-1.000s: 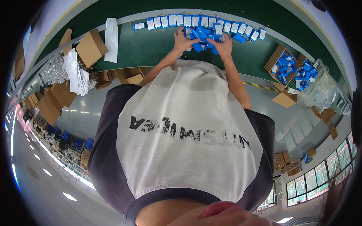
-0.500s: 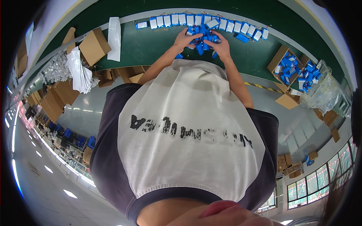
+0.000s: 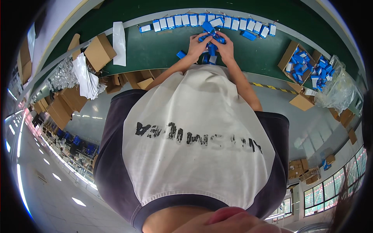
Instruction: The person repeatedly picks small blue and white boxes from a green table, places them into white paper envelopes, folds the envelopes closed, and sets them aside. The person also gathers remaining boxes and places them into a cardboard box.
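My left hand [image 3: 197,46] and my right hand [image 3: 224,47] meet over a small heap of blue battery packs near the table's front edge. Their fingers are closed around a blue battery pack [image 3: 216,38], partly hidden by the fingers. Just beyond the fingertips, another blue pack [image 3: 208,27] lies tilted. More packs [image 3: 212,59] lie below the hands, close to my apron, and a single pack [image 3: 181,54] rests left of my left hand. Along the far side runs a curved row of blue packs with white labels [image 3: 185,20], several with short wires.
At the right, a cardboard box [image 3: 288,55] holds jumbled blue packs, with more packs [image 3: 321,73] and clear plastic wrapping [image 3: 339,87] beside it. To the left are a white sheet [image 3: 119,43], an open carton [image 3: 100,51] and a stack of white strips [image 3: 86,77]. The table is green [image 3: 155,50].
My hands have drawn closer together, from spread around the heap to fingers meeting over one pack. The view has shifted slightly.
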`<action>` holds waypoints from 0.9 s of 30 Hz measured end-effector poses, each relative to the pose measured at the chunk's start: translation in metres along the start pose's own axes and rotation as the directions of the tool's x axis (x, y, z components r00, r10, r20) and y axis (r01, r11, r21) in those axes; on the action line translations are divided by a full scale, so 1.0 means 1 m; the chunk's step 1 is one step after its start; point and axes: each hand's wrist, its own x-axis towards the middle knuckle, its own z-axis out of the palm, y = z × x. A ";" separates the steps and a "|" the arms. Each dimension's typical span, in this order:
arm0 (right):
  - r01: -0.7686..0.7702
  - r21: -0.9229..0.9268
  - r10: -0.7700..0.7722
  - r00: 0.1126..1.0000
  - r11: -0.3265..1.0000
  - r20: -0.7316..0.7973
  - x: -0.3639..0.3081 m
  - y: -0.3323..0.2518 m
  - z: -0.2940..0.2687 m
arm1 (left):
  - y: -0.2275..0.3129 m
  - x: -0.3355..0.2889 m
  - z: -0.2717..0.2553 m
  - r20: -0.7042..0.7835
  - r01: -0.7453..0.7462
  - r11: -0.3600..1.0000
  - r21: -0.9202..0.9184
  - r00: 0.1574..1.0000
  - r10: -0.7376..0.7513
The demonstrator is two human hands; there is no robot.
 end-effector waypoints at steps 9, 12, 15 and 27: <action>-0.004 0.227 -0.016 0.996 0.974 0.088 -0.019 -0.023 -0.043 | 0.024 -0.031 0.043 -0.053 -0.076 0.993 0.086 0.995 0.080; 0.033 0.280 -0.050 0.997 0.959 0.055 -0.032 -0.042 -0.080 | 0.021 -0.031 0.070 0.042 -0.210 0.956 0.206 0.978 0.205; 0.048 0.384 -0.028 0.998 0.922 -0.056 -0.049 -0.065 -0.138 | 0.033 -0.032 0.133 0.187 -0.294 0.927 0.232 0.949 0.255; 0.115 -0.132 -0.167 0.844 0.985 -0.509 -0.050 -0.091 -0.378 | 0.061 -0.014 0.344 0.580 -0.777 0.507 0.373 0.622 0.526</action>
